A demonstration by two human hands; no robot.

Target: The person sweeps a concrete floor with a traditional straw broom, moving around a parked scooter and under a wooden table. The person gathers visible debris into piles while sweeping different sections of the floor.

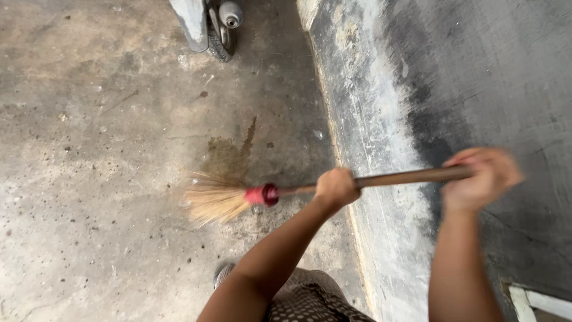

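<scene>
My left hand (336, 186) grips the broom (262, 195) low on its wooden handle, just behind the red binding; my right hand (481, 177) clasps the handle's far end. The straw bristles brush the concrete floor (89, 179), beside a dark stain (229, 155).

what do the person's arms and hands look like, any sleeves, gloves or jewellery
Both forearms are bare, with no sleeves in view. The left hand and the right hand wear no gloves. No watch or bracelet shows at either wrist; the right hand is motion-blurred, so rings cannot be ruled out there.
</scene>
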